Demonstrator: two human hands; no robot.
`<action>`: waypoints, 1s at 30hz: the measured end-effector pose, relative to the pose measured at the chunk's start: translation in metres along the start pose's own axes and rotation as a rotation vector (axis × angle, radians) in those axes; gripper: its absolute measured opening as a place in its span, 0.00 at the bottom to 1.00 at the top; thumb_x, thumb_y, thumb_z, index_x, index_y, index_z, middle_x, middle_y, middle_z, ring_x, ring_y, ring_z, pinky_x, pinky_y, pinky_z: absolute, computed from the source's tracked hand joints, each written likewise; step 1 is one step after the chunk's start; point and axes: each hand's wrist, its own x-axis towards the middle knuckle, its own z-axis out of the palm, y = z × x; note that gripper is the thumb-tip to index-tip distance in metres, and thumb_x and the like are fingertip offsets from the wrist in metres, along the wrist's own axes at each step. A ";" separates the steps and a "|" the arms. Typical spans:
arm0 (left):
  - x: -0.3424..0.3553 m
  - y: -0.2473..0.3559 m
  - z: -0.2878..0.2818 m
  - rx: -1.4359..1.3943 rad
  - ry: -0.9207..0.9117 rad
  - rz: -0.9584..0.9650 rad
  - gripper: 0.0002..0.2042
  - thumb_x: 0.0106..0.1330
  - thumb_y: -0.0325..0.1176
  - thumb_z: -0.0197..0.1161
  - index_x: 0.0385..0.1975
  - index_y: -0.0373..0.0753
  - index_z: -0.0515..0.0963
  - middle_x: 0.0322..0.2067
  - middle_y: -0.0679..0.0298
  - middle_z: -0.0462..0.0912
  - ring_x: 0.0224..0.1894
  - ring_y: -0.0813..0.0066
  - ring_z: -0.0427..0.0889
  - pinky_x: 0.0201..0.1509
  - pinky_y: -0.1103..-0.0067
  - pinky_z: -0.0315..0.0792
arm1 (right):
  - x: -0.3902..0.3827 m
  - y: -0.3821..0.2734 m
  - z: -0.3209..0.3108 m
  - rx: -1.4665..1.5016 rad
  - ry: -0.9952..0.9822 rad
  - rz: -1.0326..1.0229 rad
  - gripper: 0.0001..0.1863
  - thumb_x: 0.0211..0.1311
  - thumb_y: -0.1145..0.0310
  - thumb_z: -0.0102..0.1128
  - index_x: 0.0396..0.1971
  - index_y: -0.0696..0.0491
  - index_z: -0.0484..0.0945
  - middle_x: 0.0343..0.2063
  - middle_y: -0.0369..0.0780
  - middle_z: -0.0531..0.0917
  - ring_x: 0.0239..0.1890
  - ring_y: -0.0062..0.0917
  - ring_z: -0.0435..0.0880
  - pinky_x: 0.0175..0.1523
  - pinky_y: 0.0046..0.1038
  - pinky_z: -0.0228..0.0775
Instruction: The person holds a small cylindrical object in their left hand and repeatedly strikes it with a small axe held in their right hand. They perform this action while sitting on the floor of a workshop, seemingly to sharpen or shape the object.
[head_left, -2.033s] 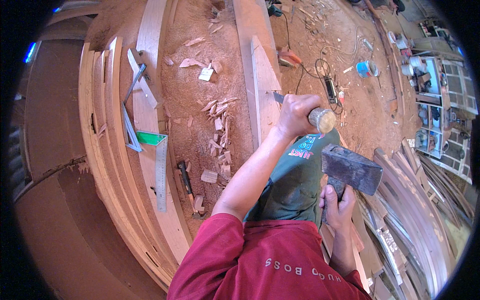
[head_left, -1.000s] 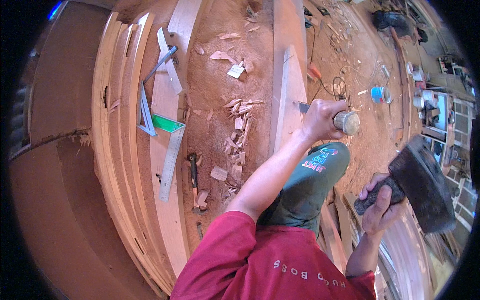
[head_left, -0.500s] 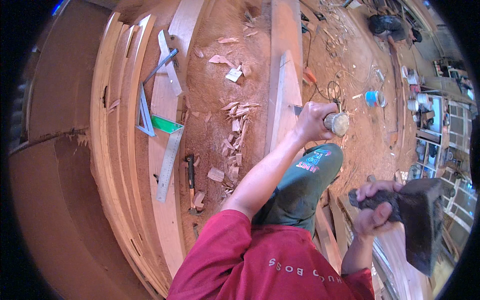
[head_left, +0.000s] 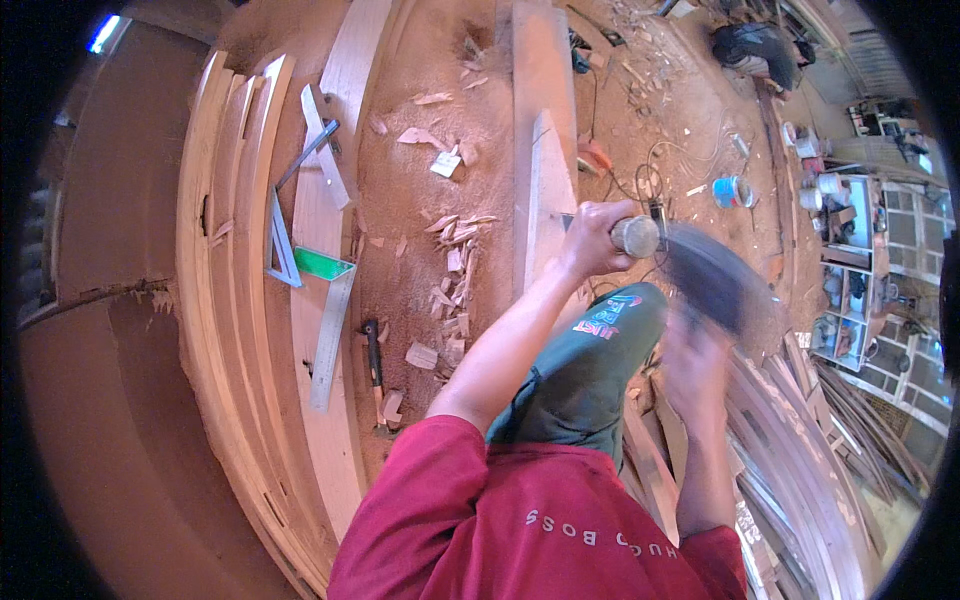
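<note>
My left hand (head_left: 594, 240) is closed round the handle of a chisel (head_left: 637, 237), whose pale round butt faces right. Just left of the fist, a bit of the metal blade shows against a light timber (head_left: 546, 180). Smeared by motion, a dark mallet (head_left: 722, 280) is in my right hand (head_left: 694, 352), its block-shaped head close to the chisel's butt. The fingers of that hand are blurred, but they grip the mallet's handle. My bent leg (head_left: 585, 370) in green trousers is below the chisel.
Left of me, a plank (head_left: 335, 420) carries a green-handled try square (head_left: 322, 262) and a blue-grey set square (head_left: 281, 240). A hammer (head_left: 373, 360) lies beside it. Wood chips (head_left: 455, 265) litter the dusty ground. Boards (head_left: 800, 450) lie at right; a blue tin (head_left: 730, 192) stands farther off.
The mallet has swung up and left from the lower right, toward the chisel's butt. My left hand keeps its grip on the chisel; the whole view has shifted slightly.
</note>
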 end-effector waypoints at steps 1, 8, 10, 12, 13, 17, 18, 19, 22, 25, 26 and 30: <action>-0.002 -0.001 0.002 -0.005 -0.009 -0.005 0.13 0.37 0.31 0.69 0.25 0.39 0.75 0.21 0.53 0.77 0.26 0.50 0.80 0.29 0.67 0.73 | 0.015 -0.016 0.003 -0.005 -0.165 0.249 0.18 0.67 0.56 0.58 0.37 0.59 0.77 0.29 0.43 0.82 0.28 0.30 0.80 0.34 0.36 0.72; -0.006 -0.005 0.006 0.022 0.029 -0.030 0.14 0.36 0.30 0.69 0.25 0.38 0.74 0.20 0.53 0.76 0.27 0.49 0.80 0.30 0.67 0.72 | 0.001 -0.033 -0.018 0.556 0.234 -0.156 0.19 0.70 0.56 0.53 0.38 0.60 0.76 0.23 0.47 0.78 0.19 0.27 0.77 0.27 0.29 0.70; -0.002 -0.001 0.005 0.012 0.012 -0.029 0.13 0.37 0.30 0.68 0.23 0.38 0.72 0.19 0.52 0.74 0.27 0.48 0.79 0.29 0.67 0.71 | 0.005 -0.005 0.003 0.207 0.198 -0.213 0.19 0.68 0.57 0.55 0.36 0.61 0.76 0.24 0.54 0.79 0.20 0.34 0.79 0.28 0.34 0.71; 0.000 -0.003 0.005 0.056 0.017 -0.023 0.13 0.36 0.31 0.69 0.22 0.38 0.73 0.19 0.53 0.75 0.26 0.49 0.79 0.29 0.67 0.71 | 0.014 -0.001 -0.001 -0.046 0.034 -0.089 0.18 0.67 0.57 0.56 0.37 0.61 0.76 0.23 0.54 0.79 0.21 0.39 0.80 0.29 0.36 0.71; -0.001 -0.004 0.006 0.077 0.021 -0.020 0.13 0.36 0.31 0.69 0.22 0.38 0.73 0.19 0.53 0.75 0.25 0.49 0.79 0.29 0.67 0.71 | 0.018 -0.019 -0.012 0.022 -0.067 0.060 0.18 0.67 0.57 0.56 0.38 0.61 0.75 0.22 0.54 0.78 0.21 0.41 0.80 0.30 0.37 0.71; -0.003 -0.013 0.010 0.029 0.056 -0.026 0.13 0.44 0.34 0.74 0.23 0.39 0.76 0.20 0.55 0.79 0.24 0.55 0.81 0.29 0.70 0.72 | -0.005 -0.003 -0.019 0.175 -0.081 0.189 0.19 0.67 0.56 0.57 0.39 0.60 0.75 0.19 0.51 0.78 0.23 0.45 0.81 0.31 0.40 0.70; -0.001 -0.006 0.009 -0.017 0.020 -0.080 0.11 0.48 0.34 0.74 0.23 0.40 0.77 0.20 0.60 0.79 0.22 0.65 0.81 0.29 0.73 0.72 | -0.017 0.007 -0.016 0.206 -0.074 0.219 0.19 0.67 0.56 0.57 0.38 0.60 0.74 0.19 0.51 0.78 0.23 0.45 0.81 0.32 0.40 0.70; 0.000 -0.012 0.010 -0.030 -0.027 -0.101 0.11 0.49 0.34 0.74 0.24 0.40 0.76 0.21 0.63 0.79 0.22 0.69 0.80 0.30 0.75 0.72 | -0.030 0.016 -0.013 0.238 -0.067 0.250 0.19 0.67 0.55 0.56 0.38 0.60 0.74 0.19 0.51 0.78 0.24 0.45 0.81 0.32 0.40 0.70; 0.038 -0.024 0.006 -0.219 0.170 -0.209 0.10 0.53 0.31 0.71 0.26 0.39 0.75 0.21 0.68 0.77 0.20 0.80 0.75 0.25 0.79 0.69 | -0.076 0.053 0.014 0.367 -0.085 0.378 0.20 0.67 0.54 0.56 0.38 0.60 0.73 0.20 0.53 0.79 0.26 0.46 0.82 0.34 0.41 0.71; 0.084 -0.053 -0.045 -0.568 0.372 -0.500 0.07 0.57 0.26 0.67 0.27 0.39 0.73 0.18 0.70 0.73 0.16 0.84 0.69 0.18 0.83 0.62 | -0.108 0.063 0.025 0.431 -0.205 0.518 0.22 0.67 0.53 0.56 0.40 0.61 0.73 0.27 0.57 0.80 0.34 0.50 0.83 0.41 0.43 0.72; 0.093 -0.050 -0.048 -0.648 0.413 -0.513 0.07 0.58 0.24 0.66 0.26 0.39 0.72 0.16 0.71 0.71 0.15 0.85 0.67 0.16 0.84 0.59 | -0.118 0.066 0.029 0.447 -0.215 0.513 0.23 0.66 0.53 0.56 0.40 0.61 0.73 0.28 0.58 0.80 0.36 0.50 0.83 0.42 0.43 0.72; 0.081 -0.005 -0.027 -0.547 0.131 -0.273 0.08 0.58 0.25 0.66 0.26 0.38 0.71 0.15 0.70 0.70 0.13 0.83 0.67 0.16 0.83 0.60 | -0.144 0.082 0.049 0.451 -0.324 0.546 0.25 0.65 0.52 0.57 0.45 0.61 0.73 0.35 0.60 0.81 0.43 0.52 0.82 0.49 0.45 0.71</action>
